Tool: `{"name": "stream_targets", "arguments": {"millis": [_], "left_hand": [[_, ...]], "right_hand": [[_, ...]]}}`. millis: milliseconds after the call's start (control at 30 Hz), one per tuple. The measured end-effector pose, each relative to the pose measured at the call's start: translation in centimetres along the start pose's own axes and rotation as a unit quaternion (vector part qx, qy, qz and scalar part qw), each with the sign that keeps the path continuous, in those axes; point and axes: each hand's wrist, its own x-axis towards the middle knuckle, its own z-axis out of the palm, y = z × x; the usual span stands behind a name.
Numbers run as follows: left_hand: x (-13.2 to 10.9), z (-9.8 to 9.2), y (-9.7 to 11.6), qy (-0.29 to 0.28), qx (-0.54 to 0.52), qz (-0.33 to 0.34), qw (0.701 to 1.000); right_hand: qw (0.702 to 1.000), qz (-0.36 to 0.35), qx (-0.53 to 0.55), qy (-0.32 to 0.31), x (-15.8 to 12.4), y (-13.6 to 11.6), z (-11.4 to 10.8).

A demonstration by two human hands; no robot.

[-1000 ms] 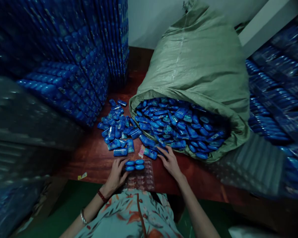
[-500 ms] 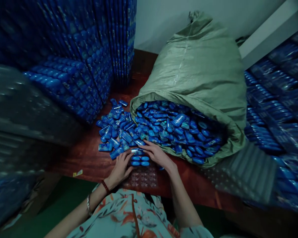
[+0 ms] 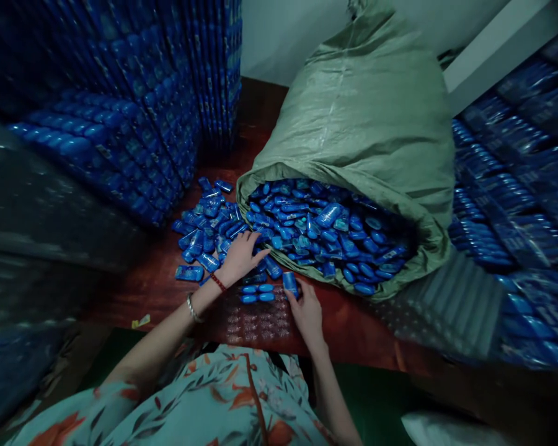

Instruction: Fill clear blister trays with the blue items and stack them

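My right hand grips one small blue packet between thumb and fingers, just right of a clear plastic tray. Several blue packets stand on edge in two columns at the tray's far end; the cups nearer my body hold nothing. My left hand reaches over the loose pile of blue packets, thumb apart from the fingers, touching packets at the pile's right side. Its fingertips partly merge with the pile, and no packet shows clearly in its grasp.
A big green woven sack lies with its mouth toward me, full of blue packets. Tall stacks of packed blue trays rise at the left, more at the right. Clear empty trays lie right of the sack on the red table.
Both hands have left the packets in the tray. My left hand has moved up onto the pile; my right hand has drawn right and now holds a packet. The view has shifted slightly.
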Motion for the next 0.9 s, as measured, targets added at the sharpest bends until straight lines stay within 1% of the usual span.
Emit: {"name": "stream_targets", "arguments": {"millis": [100, 167, 200, 267, 333, 367, 400, 433, 467, 500, 533, 567, 600, 667, 700, 733, 767, 800, 867, 900], "left_hand": [[2.1, 1.2, 1.0, -0.023, 0.087, 0.022, 0.996], [3.2, 1.6, 1.5, -0.031, 0.123, 0.067, 0.990], [3.7, 1.8, 1.6, -0.043, 0.137, 0.095, 0.985], [4.7, 1.7, 1.4, -0.082, 0.152, 0.148, 0.974], [5.3, 1.2, 1.0, -0.120, 0.154, 0.179, 0.964], [5.2, 0.7, 0.8, -0.128, 0.152, 0.186, 0.962], [4.9, 0.1, 0.7, -0.129, 0.146, 0.188, 0.963], [4.3, -0.6, 0.8, -0.125, 0.134, 0.187, 0.965], [3.4, -1.3, 1.1, -0.123, 0.113, 0.185, 0.968], [2.3, -1.9, 1.6, -0.129, 0.084, 0.187, 0.970], [1.0, -2.5, 2.3, -0.142, 0.051, 0.193, 0.970], [-0.3, -3.0, 3.2, -0.162, 0.019, 0.202, 0.966], [-1.5, -3.4, 4.1, -0.181, -0.003, 0.211, 0.961], [-3.9, -3.8, 5.5, -0.202, -0.023, 0.222, 0.954], [-4.9, -4.0, 5.8, -0.195, -0.028, 0.216, 0.956], [-5.9, -4.1, 5.8, -0.177, -0.040, 0.201, 0.963], [-6.8, -4.3, 5.4, -0.147, -0.061, 0.178, 0.971], [-7.7, -4.4, 4.8, -0.105, -0.089, 0.146, 0.980], [-9.8, -4.5, 3.0, -0.014, -0.132, 0.057, 0.990], [-10.9, -4.4, 2.1, 0.015, -0.136, 0.016, 0.990]], "right_hand": [[1.000, -0.006, -0.001, 0.024, 0.5, -1.1, 1.2], [0.999, -0.016, 0.015, 0.033, 1.1, -1.6, 1.5], [0.999, -0.021, 0.023, 0.033, 1.5, -1.8, 1.6], [0.999, -0.024, 0.025, 0.016, 2.0, -2.3, 1.4], [1.000, -0.011, 0.004, 0.000, 2.2, -2.7, 0.9], [1.000, -0.004, -0.008, 0.012, 2.1, -2.9, 0.5], [0.999, -0.007, -0.016, 0.041, 1.9, -3.1, 0.0], [0.996, -0.024, -0.018, 0.079, 1.6, -3.4, -0.4], [0.992, -0.056, -0.014, 0.113, 1.2, -3.6, -0.9], [0.986, -0.099, -0.004, 0.131, 0.8, -3.9, -1.3], [0.982, -0.144, 0.011, 0.125, 0.3, -4.2, -1.8], [0.978, -0.182, 0.028, 0.098, -0.2, -4.4, -2.3], [0.976, -0.204, 0.048, 0.062, -0.8, -4.5, -2.9], [0.976, -0.203, 0.079, -0.016, -2.1, -4.3, -4.3], [0.977, -0.187, 0.080, -0.062, -2.9, -3.8, -5.2], [0.977, -0.166, 0.065, -0.114, -3.7, -3.0, -6.2], [0.975, -0.138, 0.031, -0.169, -4.6, -2.0, -7.1], [0.967, -0.107, -0.016, -0.230, -5.6, -0.8, -8.0], [0.937, -0.030, -0.124, -0.325, -7.5, 1.6, -9.5], [0.919, 0.009, -0.176, -0.354, -8.3, 2.7, -10.0]]}}
